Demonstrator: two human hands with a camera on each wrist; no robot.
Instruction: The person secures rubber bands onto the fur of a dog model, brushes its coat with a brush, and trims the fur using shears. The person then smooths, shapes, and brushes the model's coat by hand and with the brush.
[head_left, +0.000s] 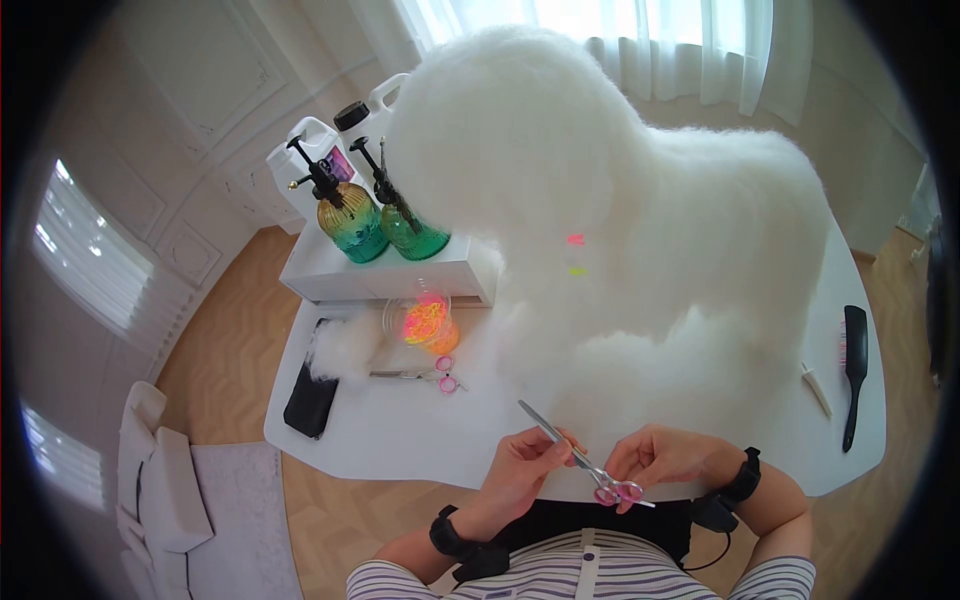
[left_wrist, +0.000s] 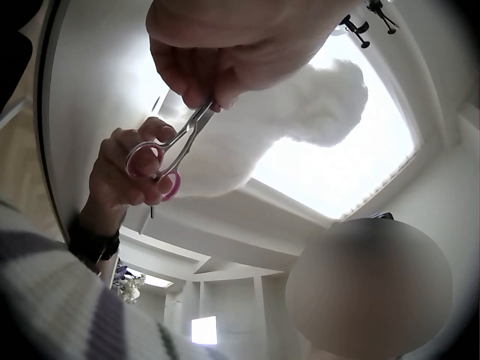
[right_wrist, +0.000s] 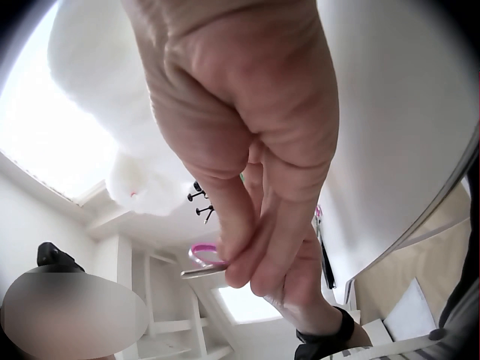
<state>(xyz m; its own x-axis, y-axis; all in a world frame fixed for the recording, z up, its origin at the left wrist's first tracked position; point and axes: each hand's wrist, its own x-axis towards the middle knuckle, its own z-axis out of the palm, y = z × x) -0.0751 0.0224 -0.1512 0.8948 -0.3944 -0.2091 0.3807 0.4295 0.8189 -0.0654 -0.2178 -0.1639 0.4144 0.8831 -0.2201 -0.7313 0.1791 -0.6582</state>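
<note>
Head view established that I held a slim pair of silver metal scissors with pink ring handles [head_left: 586,463] on the near side of a large, white, fluffy, dog-shaped form [head_left: 590,180], apart from its coat. My left hand [head_left: 527,468] pinched the blade section between thumb and fingers; my right hand [head_left: 660,458] gripped the handles at the rings.

Alignment: the scissors' long axis ran obliquely, rings nearest my body, tip farther out and toward the left, head end of the form. Extended, that line passed beside the form rather than into its flank. My left hand was nearer the tip. In my judgement, any cut into the flank depended on swinging that axis rightward and freeing the blades.

A second silver pair of scissors with pink rings [head_left: 410,375] lay left of the form; a black, long-handled brush [head_left: 855,370] lay right of it.

Not verified: in the left wrist view, my own fingers covered the scissors' tip. In the right wrist view, my right hand hid all but part of a ring and a metal strip. I could not tell which fingers, if any, passed through the rings. The form's lower edge merged with the white table top [head_left: 450,440], and glare washed out its coat in both wrist views.
</note>
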